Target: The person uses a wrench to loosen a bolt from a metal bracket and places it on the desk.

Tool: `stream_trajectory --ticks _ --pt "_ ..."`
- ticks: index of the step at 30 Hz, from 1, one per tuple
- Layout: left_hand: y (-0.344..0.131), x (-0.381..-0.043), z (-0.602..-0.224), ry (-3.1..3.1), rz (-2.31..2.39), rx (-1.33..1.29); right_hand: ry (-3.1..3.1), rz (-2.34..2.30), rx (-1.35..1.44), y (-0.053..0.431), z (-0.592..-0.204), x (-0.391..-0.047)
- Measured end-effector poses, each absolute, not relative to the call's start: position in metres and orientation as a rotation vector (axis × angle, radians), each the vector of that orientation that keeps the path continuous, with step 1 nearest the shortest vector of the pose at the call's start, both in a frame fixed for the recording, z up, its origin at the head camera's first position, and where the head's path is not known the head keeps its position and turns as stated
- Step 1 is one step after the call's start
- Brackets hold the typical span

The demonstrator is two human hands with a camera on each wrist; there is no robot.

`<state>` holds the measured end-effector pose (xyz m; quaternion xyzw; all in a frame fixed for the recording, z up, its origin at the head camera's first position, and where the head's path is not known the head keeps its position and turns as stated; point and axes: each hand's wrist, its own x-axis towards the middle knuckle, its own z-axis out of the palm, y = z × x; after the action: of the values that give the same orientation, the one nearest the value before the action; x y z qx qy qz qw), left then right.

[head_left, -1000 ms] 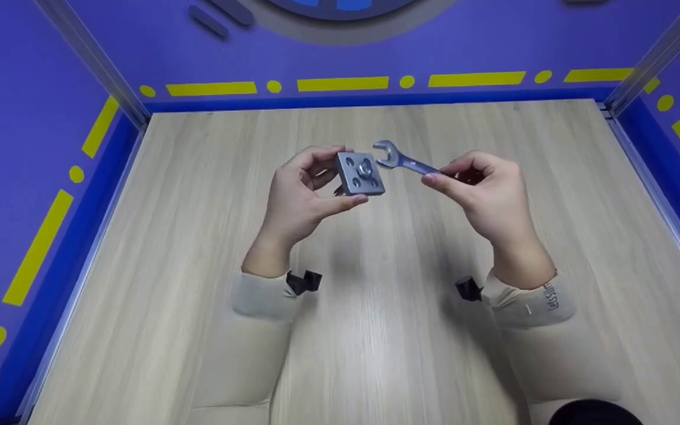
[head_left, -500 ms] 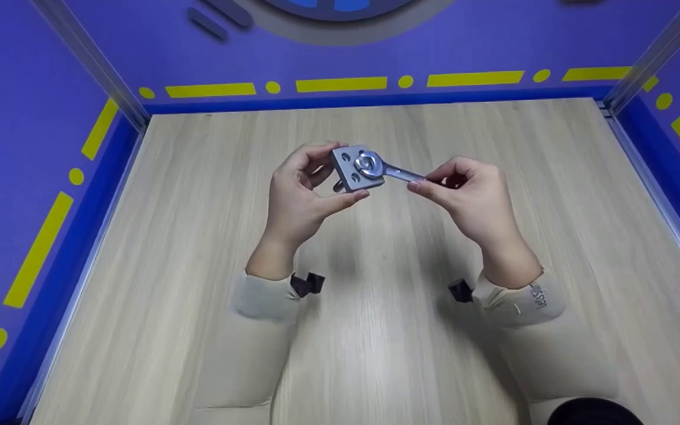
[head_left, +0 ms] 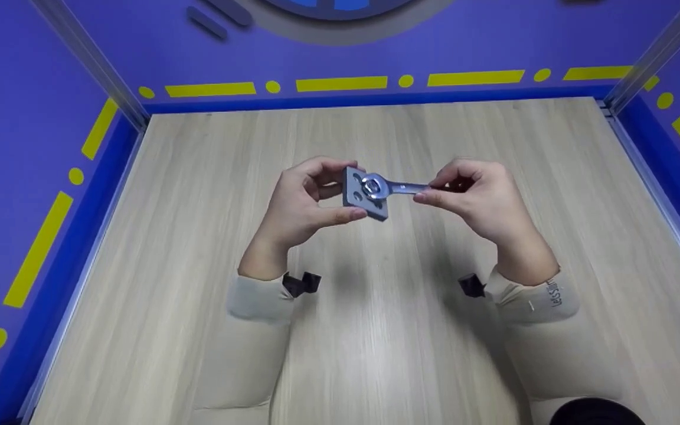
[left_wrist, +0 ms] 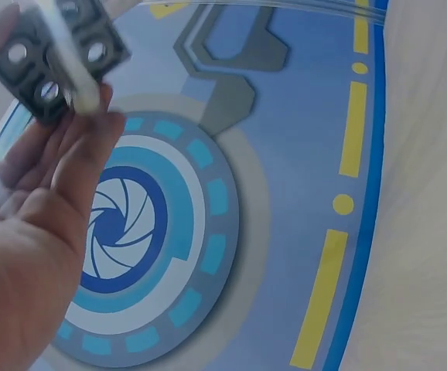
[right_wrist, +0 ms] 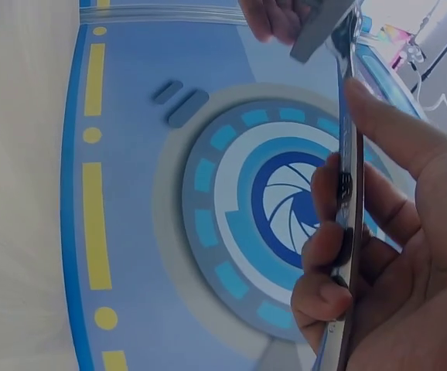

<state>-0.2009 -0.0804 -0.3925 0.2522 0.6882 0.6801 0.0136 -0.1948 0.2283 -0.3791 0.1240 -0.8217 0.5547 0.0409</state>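
Note:
In the head view my left hand (head_left: 301,203) grips a square grey metal plate (head_left: 349,188) by its edges, thumb below and fingers above. Round holes sit near its corners, and a shiny hex-shaped fastener (head_left: 372,186) stands at its middle. My right hand (head_left: 481,198) pinches a silver wrench (head_left: 406,188), whose head lies around the fastener against the plate's face. From the left wrist, the plate's other side (left_wrist: 34,73) shows a pale, blurred rod (left_wrist: 83,89) sticking out. The right wrist view shows the wrench handle (right_wrist: 347,255) edge-on, with fingers curled round it.
Both hands are held above a wood-grain table (head_left: 375,342). Blue panels (head_left: 346,59) with yellow marks stand behind and at both sides. Small black wrist mounts (head_left: 303,284) stick out from the sleeves. A black round thing (head_left: 597,412) shows at the bottom right.
The wrench head has moved left from beside the plate onto the fastener. Since half a second ago, plate and wrench have come lower and nearer, and the plate has turned somewhat.

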Motion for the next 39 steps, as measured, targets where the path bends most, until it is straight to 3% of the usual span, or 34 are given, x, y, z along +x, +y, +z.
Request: stream_trajectory --ticks 5,10,15,29,39 --pt "-0.083 -0.197 -0.387 2.037 1.984 0.862 -2.395 1.774 0.614 0.236 -0.378 -0.193" --pt "-0.085 -0.192 -0.382 1.979 1.808 1.005 -2.316 1.54 0.881 0.246 -0.377 -0.192" --pt "-0.086 -0.192 -0.38 1.981 1.754 1.058 -2.23 1.348 0.961 0.251 -0.375 -0.191" --pt "-0.077 -0.197 -0.389 2.238 2.245 0.741 -2.12 1.504 0.379 0.236 -0.376 -0.187" --pt "-0.06 -0.196 -0.393 2.439 2.438 0.638 -2.247 1.551 0.304 0.214 -0.386 -0.19"
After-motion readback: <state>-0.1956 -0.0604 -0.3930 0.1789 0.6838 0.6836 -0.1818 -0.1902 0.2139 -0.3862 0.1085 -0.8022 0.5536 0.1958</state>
